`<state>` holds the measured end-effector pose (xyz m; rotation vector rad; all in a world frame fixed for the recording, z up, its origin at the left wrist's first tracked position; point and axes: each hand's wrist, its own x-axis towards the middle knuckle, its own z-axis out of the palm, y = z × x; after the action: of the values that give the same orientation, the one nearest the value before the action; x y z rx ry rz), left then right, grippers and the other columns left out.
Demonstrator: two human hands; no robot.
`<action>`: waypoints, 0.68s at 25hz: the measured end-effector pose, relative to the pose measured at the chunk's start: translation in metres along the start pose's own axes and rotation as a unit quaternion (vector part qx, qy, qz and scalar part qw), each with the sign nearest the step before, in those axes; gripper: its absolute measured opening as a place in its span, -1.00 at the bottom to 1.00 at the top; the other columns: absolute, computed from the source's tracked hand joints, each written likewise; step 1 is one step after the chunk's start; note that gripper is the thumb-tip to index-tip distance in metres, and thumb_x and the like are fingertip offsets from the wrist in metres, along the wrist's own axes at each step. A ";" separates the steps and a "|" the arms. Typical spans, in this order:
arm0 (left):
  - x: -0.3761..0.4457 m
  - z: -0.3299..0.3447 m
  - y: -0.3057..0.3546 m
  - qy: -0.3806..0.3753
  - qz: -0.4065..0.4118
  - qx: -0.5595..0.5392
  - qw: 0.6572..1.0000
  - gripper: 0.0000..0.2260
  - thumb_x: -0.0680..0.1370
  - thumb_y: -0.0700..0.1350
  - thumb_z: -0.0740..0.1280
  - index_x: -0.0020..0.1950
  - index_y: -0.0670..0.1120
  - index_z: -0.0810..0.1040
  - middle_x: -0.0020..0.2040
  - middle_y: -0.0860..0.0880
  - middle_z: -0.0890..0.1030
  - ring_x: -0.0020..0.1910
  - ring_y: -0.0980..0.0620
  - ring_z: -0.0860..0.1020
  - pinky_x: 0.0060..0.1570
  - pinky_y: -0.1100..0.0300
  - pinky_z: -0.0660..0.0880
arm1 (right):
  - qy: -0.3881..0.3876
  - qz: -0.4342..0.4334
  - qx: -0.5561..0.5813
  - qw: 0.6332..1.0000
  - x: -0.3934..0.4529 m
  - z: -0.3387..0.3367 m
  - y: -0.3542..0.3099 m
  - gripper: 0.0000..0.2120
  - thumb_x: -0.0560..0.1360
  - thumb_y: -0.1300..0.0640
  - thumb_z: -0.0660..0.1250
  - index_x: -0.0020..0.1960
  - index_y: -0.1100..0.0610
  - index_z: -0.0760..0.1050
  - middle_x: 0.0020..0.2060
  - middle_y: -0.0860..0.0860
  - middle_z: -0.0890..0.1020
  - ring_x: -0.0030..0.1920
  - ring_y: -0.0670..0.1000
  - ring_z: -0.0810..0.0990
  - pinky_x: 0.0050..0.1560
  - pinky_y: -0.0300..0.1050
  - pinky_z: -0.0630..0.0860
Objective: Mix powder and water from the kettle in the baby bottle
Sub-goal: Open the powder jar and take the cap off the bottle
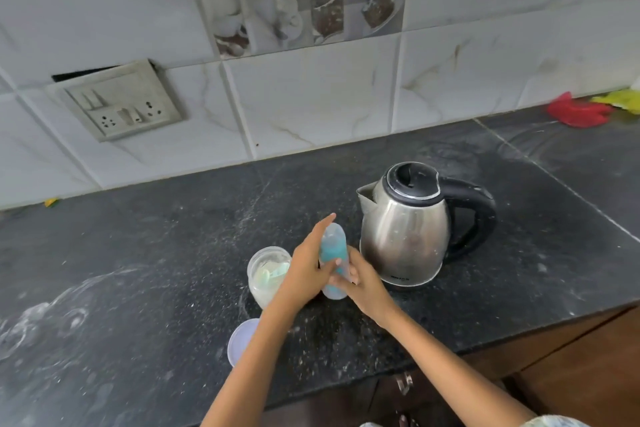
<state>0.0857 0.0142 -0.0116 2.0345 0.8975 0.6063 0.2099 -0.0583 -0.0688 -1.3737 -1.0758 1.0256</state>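
A clear baby bottle (334, 246) with a teal collar and a clear cap stands on the dark counter (138, 270), just left of a steel kettle (407, 229) with a black lid and handle. My left hand (306, 267) wraps the bottle from the left, fingers stretched up along its cap. From the right, my right hand (363, 282) grips the bottle's lower body. An open clear jar of white powder (266, 274) with a pale scoop inside sits right behind my left hand.
The jar's pale lid (242, 340) lies near the counter's front edge under my left forearm. A wall socket plate (121, 104) is on the tiled wall at left. Red and yellow cloths (581, 111) lie at the far right. Powder dust smears the counter's left side.
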 end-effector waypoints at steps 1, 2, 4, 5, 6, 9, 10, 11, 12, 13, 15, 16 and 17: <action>0.004 -0.006 -0.003 -0.034 0.019 0.011 0.999 -0.35 0.49 -0.27 0.36 0.43 0.22 0.23 0.20 0.05 0.56 -0.07 0.22 0.56 -0.09 0.42 0.44 | -0.021 0.012 0.003 1.000 -0.001 -0.004 0.002 -0.60 0.54 0.21 0.41 0.33 0.12 0.41 0.21 0.04 0.60 0.26 -0.03 0.56 0.28 -0.06 0.50; 0.007 -0.011 -0.005 -0.056 0.035 0.020 0.998 -0.37 0.48 -0.24 0.38 0.41 0.26 0.24 0.16 0.08 0.57 -0.15 0.27 0.54 -0.17 0.45 0.42 | -0.032 0.024 0.004 0.999 -0.002 -0.007 0.002 -0.59 0.53 0.19 0.42 0.33 0.10 0.40 0.20 0.02 0.60 0.25 -0.04 0.56 0.27 -0.06 0.50; 0.008 -0.010 -0.003 -0.049 0.052 0.025 0.997 -0.39 0.48 -0.20 0.40 0.38 0.29 0.26 0.12 0.10 0.57 -0.20 0.35 0.51 -0.21 0.50 0.37 | -0.013 0.028 0.006 0.999 -0.006 -0.004 0.000 -0.59 0.49 0.17 0.46 0.27 0.09 0.39 0.15 0.00 0.60 0.19 -0.08 0.58 0.20 -0.13 0.52; 0.007 -0.003 -0.001 -0.029 0.056 0.030 0.998 -0.39 0.48 -0.18 0.40 0.39 0.27 0.27 0.13 0.09 0.56 -0.18 0.37 0.49 -0.19 0.52 0.36 | 0.018 0.017 -0.002 1.000 -0.006 0.001 -0.002 -0.59 0.45 0.16 0.47 0.21 0.11 0.39 0.09 0.00 0.61 0.12 -0.09 0.60 0.11 -0.16 0.55; 0.005 0.006 0.001 -0.006 0.061 0.036 0.997 -0.40 0.48 -0.17 0.40 0.41 0.22 0.28 0.17 0.08 0.55 -0.12 0.38 0.46 -0.13 0.55 0.34 | 0.062 0.006 -0.023 0.998 -0.007 0.007 -0.004 -0.60 0.40 0.14 0.47 0.15 0.12 0.38 0.02 0.02 0.61 0.03 -0.07 0.62 0.01 -0.16 0.57; 0.002 0.017 0.006 0.044 0.069 0.033 0.996 -0.42 0.47 -0.17 0.39 0.40 0.21 0.30 0.25 0.12 0.52 0.01 0.33 0.45 -0.01 0.56 0.31 | 0.118 0.029 -0.081 0.989 -0.005 0.011 -0.012 -0.62 0.36 0.12 0.45 0.09 0.13 0.36 -0.05 0.07 0.63 -0.12 -0.10 0.65 -0.20 -0.11 0.63; 0.002 0.009 0.007 0.040 0.075 0.020 0.996 -0.42 0.47 -0.17 0.40 0.37 0.25 0.31 0.24 0.15 0.53 -0.01 0.30 0.48 -0.02 0.51 0.35 | 0.069 0.045 -0.073 0.994 -0.004 0.005 -0.015 -0.61 0.39 0.12 0.45 0.12 0.08 0.35 -0.01 0.03 0.61 -0.10 -0.23 0.64 -0.21 -0.27 0.59; 0.003 -0.001 0.005 0.021 0.081 -0.003 0.996 -0.44 0.47 -0.18 0.41 0.34 0.27 0.33 0.23 0.18 0.53 -0.01 0.27 0.52 -0.01 0.43 0.40 | -0.006 0.066 -0.044 0.997 -0.004 -0.004 -0.018 -0.59 0.42 0.13 0.46 0.17 0.04 0.35 0.06 -0.02 0.60 -0.03 -0.33 0.60 -0.14 -0.36 0.56; 0.003 -0.012 0.003 -0.008 0.084 -0.036 0.996 -0.46 0.47 -0.19 0.42 0.33 0.23 0.36 0.23 0.18 0.54 0.00 0.20 0.56 0.02 0.31 0.48 | -0.078 0.086 -0.007 0.993 -0.005 -0.013 -0.022 -0.56 0.45 0.15 0.46 0.24 0.02 0.35 0.14 -0.05 0.59 0.07 -0.35 0.58 -0.02 -0.38 0.54; 0.003 -0.021 0.002 -0.035 0.080 -0.072 0.994 -0.49 0.48 -0.21 0.43 0.34 0.16 0.39 0.24 0.14 0.54 0.04 0.11 0.59 0.05 0.17 0.55 | -0.127 0.092 0.021 0.987 -0.005 -0.020 -0.025 -0.54 0.48 0.19 0.46 0.31 0.05 0.37 0.21 -0.04 0.60 0.17 -0.28 0.57 0.12 -0.32 0.53; 0.002 -0.029 0.005 -0.045 0.077 -0.102 0.991 -0.51 0.48 -0.23 0.43 0.35 0.07 0.41 0.23 0.08 0.55 0.08 0.00 0.60 0.07 0.06 0.59 | -0.129 0.052 0.012 0.990 -0.004 -0.024 -0.027 -0.52 0.49 0.27 0.44 0.37 0.16 0.38 0.24 0.04 0.61 0.27 -0.06 0.58 0.30 -0.09 0.49; 0.001 -0.027 0.008 -0.026 0.077 -0.089 0.993 -0.51 0.47 -0.23 0.43 0.34 0.08 0.42 0.21 0.09 0.56 0.05 0.06 0.60 0.03 0.16 0.58 | -0.091 0.025 -0.027 0.995 -0.005 -0.020 -0.027 -0.51 0.49 0.26 0.44 0.37 0.18 0.39 0.23 0.05 0.62 0.26 -0.03 0.58 0.32 -0.01 0.49; 0.001 -0.023 0.011 0.001 0.079 -0.064 0.995 -0.51 0.47 -0.22 0.44 0.32 0.12 0.42 0.18 0.12 0.57 -0.03 0.18 0.60 -0.06 0.32 0.54 | -0.041 0.001 -0.068 0.997 -0.005 -0.014 -0.026 -0.51 0.49 0.22 0.46 0.37 0.17 0.39 0.20 0.03 0.63 0.24 -0.03 0.59 0.29 0.05 0.51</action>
<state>0.0745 0.0215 0.0106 2.0007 0.6837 0.7341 0.2202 -0.0657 -0.0415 -1.4514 -1.2247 1.0329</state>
